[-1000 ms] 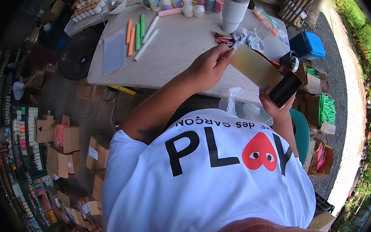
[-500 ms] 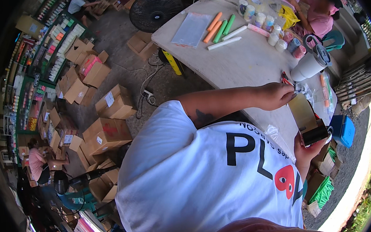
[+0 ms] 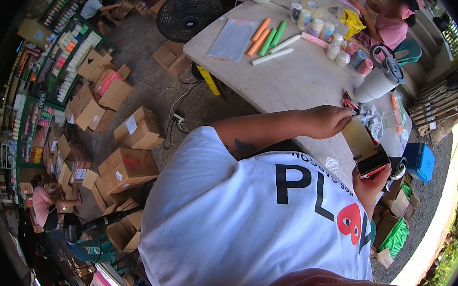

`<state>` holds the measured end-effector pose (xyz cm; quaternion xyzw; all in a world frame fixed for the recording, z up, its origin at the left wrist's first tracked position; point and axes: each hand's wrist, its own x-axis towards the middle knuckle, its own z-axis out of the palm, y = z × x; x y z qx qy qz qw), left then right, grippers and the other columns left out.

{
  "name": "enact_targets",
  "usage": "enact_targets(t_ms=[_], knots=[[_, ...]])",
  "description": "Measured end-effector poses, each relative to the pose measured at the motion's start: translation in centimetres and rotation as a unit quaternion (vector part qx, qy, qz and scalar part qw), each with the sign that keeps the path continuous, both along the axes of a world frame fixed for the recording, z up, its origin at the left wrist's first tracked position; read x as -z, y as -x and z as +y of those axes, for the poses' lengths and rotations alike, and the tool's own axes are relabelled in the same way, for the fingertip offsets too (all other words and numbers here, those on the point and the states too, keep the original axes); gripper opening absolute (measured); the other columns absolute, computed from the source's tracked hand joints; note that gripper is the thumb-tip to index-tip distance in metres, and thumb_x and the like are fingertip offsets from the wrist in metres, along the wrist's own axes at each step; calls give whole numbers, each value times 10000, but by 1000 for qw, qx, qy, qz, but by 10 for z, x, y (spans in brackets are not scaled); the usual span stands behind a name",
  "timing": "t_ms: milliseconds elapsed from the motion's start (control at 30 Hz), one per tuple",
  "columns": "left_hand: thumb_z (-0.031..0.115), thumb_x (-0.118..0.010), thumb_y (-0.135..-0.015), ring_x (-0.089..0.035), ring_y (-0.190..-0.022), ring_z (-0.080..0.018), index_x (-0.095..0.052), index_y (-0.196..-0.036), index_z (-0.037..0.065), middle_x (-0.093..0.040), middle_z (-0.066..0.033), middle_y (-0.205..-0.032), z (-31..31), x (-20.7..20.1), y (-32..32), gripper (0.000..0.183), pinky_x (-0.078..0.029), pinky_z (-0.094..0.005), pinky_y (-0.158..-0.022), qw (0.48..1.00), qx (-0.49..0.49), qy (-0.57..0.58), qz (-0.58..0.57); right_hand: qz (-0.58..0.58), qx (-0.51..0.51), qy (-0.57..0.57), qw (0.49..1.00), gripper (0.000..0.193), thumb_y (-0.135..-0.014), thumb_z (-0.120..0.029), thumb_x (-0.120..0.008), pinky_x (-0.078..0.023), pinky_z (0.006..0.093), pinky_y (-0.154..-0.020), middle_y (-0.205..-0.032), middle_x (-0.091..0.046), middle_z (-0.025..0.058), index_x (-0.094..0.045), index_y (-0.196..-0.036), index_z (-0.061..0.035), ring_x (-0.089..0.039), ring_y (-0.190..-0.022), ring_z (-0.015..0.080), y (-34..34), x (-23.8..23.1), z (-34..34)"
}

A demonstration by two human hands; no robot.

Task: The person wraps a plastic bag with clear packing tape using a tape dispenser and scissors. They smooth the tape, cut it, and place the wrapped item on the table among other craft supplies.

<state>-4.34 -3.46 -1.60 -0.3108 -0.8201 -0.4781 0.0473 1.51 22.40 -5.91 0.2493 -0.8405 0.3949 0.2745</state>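
My right hand [image 3: 371, 184] grips a small cardboard box [image 3: 373, 162] with dark, reddish-edged sides and a tan inner face, its end open and a long tan flap raised. Near the top of that flap, my left hand [image 3: 335, 120] is closed with its fingertips pinched together; whatever they hold is too small or hidden to name. Just beyond those fingertips lies a red-handled tool [image 3: 349, 101] on the table. Crumpled clear plastic [image 3: 371, 120] sits beside the box. A white tumbler [image 3: 377, 84] with a grey lid and handle stands farther back.
On the pale table [image 3: 289, 84] lie orange candles [image 3: 261, 29], green candles [image 3: 279, 33], white candles [image 3: 273, 56] and a clear plastic sheet [image 3: 231, 39]. A co-worker in pink [image 3: 392, 28] sits across. Open cartons [image 3: 129, 169] and a black fan [image 3: 189, 16] occupy the left floor; a blue cooler [image 3: 420, 161] is right.
The view has shifted slightly. My left fingertips and right hand with the box are a little farther left in the picture, and the box is tilted slightly differently.
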Motion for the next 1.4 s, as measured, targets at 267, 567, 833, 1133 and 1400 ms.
enact_targets(t_ms=[267,567,833,1133,1400], knots=[[131,-511,-914,-579,-690,-422,-455,-903,9,-580,-217,-721,-3,5,-1,134,-442,-467,-630,999,29,-20,-27,-36,-9,21,999,812,-625,-118,-789,-427,380,-960,-1229,-467,190,-365,-1293,64,-527,-1117,326,-7,-10,-6],[214,-498,-976,-562,-792,-140,-551,-1014,3,-605,-91,-811,16,31,-10,220,-469,-310,-721,954,-75,-224,-187,45,12,-53,998,712,-600,-32,-748,-435,428,-893,-1110,-537,185,-426,-1233,19,-541,-1007,375,-6,-22,-24],[260,-502,-970,-570,-767,-123,-654,-1049,-7,-640,-79,-827,5,44,-17,317,-472,-282,-732,935,-128,-86,-321,71,-22,-114,991,654,-585,-31,-730,-420,452,-815,-1071,-571,173,-469,-1184,-7,-546,-913,362,5,-16,-44],[193,-542,-904,-652,-766,-230,-652,-934,-11,-669,-130,-839,-13,55,-16,234,-498,-336,-702,971,-136,27,-196,65,-56,-133,987,640,-598,-35,-717,-413,451,-807,-1060,-583,159,-469,-1187,-15,-562,-911,347,4,-8,-49],[100,-427,-935,-648,-775,-186,-571,-1084,-36,-648,-119,-861,-29,39,11,248,-524,-317,-729,914,33,95,-393,62,-63,-145,985,630,-608,-27,-725,-412,450,-812,-1071,-578,145,-467,-1182,-15,-568,-930,333,5,-10,-52]])
